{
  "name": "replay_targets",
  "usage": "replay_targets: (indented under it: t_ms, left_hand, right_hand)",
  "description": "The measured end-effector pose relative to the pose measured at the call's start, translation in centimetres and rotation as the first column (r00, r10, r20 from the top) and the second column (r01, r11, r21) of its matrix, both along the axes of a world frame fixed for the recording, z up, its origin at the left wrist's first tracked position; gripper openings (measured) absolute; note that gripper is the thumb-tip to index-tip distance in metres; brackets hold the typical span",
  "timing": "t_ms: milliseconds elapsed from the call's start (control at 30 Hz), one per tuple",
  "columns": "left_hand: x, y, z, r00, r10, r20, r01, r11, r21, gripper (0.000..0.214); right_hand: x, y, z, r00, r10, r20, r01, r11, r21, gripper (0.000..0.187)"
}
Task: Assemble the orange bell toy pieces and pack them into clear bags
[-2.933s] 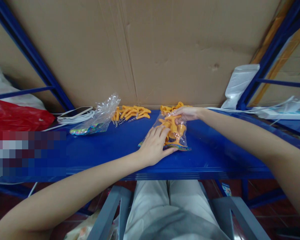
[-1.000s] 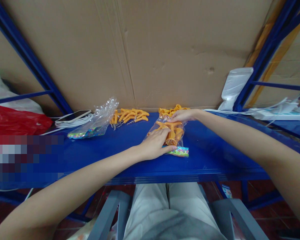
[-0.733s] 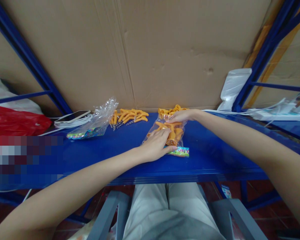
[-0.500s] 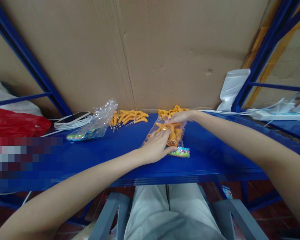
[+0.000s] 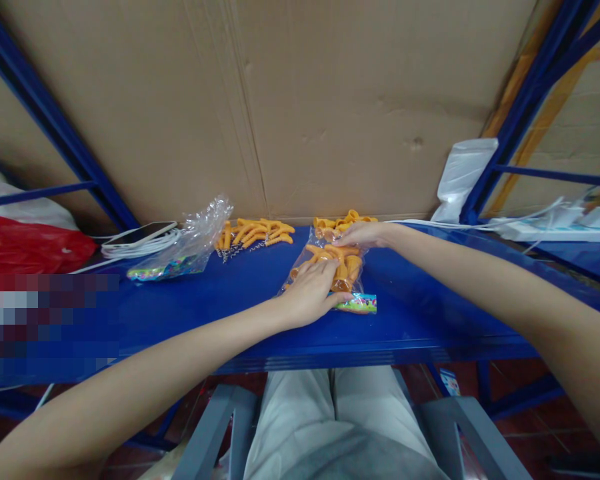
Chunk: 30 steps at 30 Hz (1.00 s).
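A clear plastic bag [image 5: 300, 267] with orange plastic pieces [image 5: 341, 283] inside lies on the blue table. A colourful printed strip [image 5: 363, 304] runs along its near edge. My left hand [image 5: 310, 290] rests across the bag's left part, fingers stretched over the orange pieces, thumb near the strip. At the far end, my right hand [image 5: 359, 235] has its fingers closed on the bag's edge; the fingertips are partly hidden. Just beyond it sits a pile of orange cup-like pieces [image 5: 353, 217].
Orange branch-like pieces with metal spirals [image 5: 263, 230] lie left of the bag. Farther left are another clear bag [image 5: 200, 233] and a phone [image 5: 147, 233] on a coiled white cable. A white pouch [image 5: 465, 177] leans by the right post, near a power strip [image 5: 555, 230]. Cardboard [image 5: 330, 120] stands behind.
The view has shifted slightly. Both hands stay on the bag in almost the same places, and the orange pieces under the left hand look slightly rearranged.
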<state>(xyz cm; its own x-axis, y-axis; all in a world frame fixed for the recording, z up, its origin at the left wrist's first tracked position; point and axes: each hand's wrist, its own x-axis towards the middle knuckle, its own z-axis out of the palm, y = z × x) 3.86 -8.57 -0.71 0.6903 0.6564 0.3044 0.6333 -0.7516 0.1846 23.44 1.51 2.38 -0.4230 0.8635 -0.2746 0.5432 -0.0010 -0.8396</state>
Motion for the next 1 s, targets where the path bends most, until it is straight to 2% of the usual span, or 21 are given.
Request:
replay_targets:
  t_ms: [233, 333, 467, 767, 1000]
  left_hand:
    - [-0.1, 0.3, -0.2, 1.000, -0.005, 0.013, 0.005, 1.000, -0.021, 0.055]
    - [-0.5, 0.6, -0.1, 1.000, -0.025, -0.012, 0.024, 0.997, -0.067, 0.055]
    - [-0.9, 0.9, 0.3, 0.998, -0.028, -0.057, 0.021, 0.993, -0.112, 0.056]
    - [-0.9, 1.3, -0.1, 1.000, -0.006, -0.020, 0.004, 0.992, -0.123, 0.062]
    - [-0.9, 1.1, -0.2, 1.000, 0.002, -0.021, -0.003, 0.997, -0.075, 0.064]
  right_hand:
    - [-0.3, 0.0, -0.3, 0.989, -0.149, 0.004, 0.148, 0.985, 0.092, 0.012]
    - [-0.5, -0.2, -0.1, 0.993, -0.115, 0.020, 0.113, 0.988, 0.102, 0.012]
    - [-0.6, -0.5, 0.4, 0.987, -0.071, 0.147, 0.053, 0.991, 0.120, 0.015]
    - [-0.8, -1.7, 1.3, 0.988, 0.040, 0.146, -0.024, 0.994, -0.110, 0.036]
    - [-0.5, -1.5, 0.6, 0.992, -0.026, 0.124, 0.028, 1.000, -0.014, 0.027]
